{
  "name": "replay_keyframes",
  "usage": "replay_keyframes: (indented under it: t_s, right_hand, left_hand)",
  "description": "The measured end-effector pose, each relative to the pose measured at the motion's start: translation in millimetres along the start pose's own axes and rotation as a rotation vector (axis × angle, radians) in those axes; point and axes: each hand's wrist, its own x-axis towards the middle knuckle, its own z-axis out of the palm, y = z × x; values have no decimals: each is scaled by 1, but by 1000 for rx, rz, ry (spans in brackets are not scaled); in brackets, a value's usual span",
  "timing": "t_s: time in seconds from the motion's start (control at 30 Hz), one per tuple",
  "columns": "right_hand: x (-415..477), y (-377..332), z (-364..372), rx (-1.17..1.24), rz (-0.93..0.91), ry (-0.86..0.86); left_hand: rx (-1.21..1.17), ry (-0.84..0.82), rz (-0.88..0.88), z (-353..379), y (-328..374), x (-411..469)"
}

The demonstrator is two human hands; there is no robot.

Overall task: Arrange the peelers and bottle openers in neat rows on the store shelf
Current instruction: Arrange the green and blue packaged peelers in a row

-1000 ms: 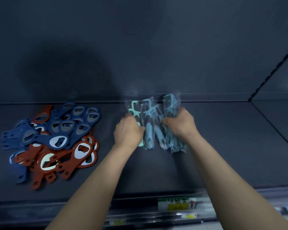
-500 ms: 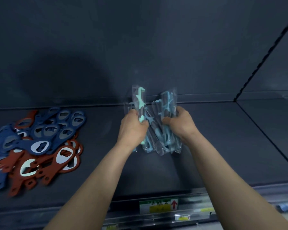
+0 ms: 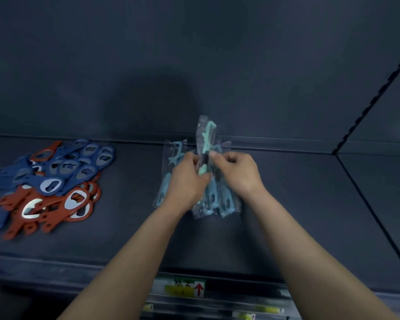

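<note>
A bundle of light blue peelers (image 3: pixel 217 197) in clear plastic sleeves lies in the middle of the dark shelf (image 3: pixel 298 204). Both hands are on it. My left hand (image 3: pixel 186 181) grips the left part of the bundle. My right hand (image 3: pixel 236 169) pinches one mint-green peeler (image 3: pixel 207 139) that stands upright above the rest. A loose pile of blue bottle openers (image 3: pixel 62 167) and red bottle openers (image 3: pixel 53 209) lies at the left of the shelf, overlapping each other.
The shelf's back wall (image 3: pixel 194 65) rises just behind the peelers. A divider seam (image 3: pixel 367 209) runs diagonally at the right. Price labels (image 3: pixel 180 288) sit on the shelf's front rail below my arms.
The bundle has been set lower on the shelf. My right hand has shifted from gripping the bundle to pinching a single mint-green peeler, which now sticks up above the others.
</note>
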Motion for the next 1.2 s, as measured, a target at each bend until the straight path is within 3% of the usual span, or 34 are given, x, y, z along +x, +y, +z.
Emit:
replay_keyframes:
  t_s: [0.2,0.3,0.37,0.43,0.5,0.8,0.97,1.2]
  right_hand:
    - [6,-2,-8,119,68,-149]
    - [9,1,-13,121,112,-152]
    - [11,5,-15,94,116,-168]
    - [11,7,-12,4,85,-200]
    - [10,6,-5,-116,37,-239]
    - [16,-6,0,-342,106,-287]
    - [19,5,-18,-200,197,-183]
    - [-2,19,-57,-40,196,-56]
  left_hand:
    - [-14,-60,73,14,6,-8]
    - [20,135,39,3,-2,-5]
    - [247,271,-68,-5,-12,0]
    - [424,212,-268,-8,-18,0]
    - [449,109,-354,-5,-18,-2]
    - [308,29,-389,6,-7,-1]
    - [346,-39,-409,12,0,5]
    - [346,-143,-290,26,3,9]
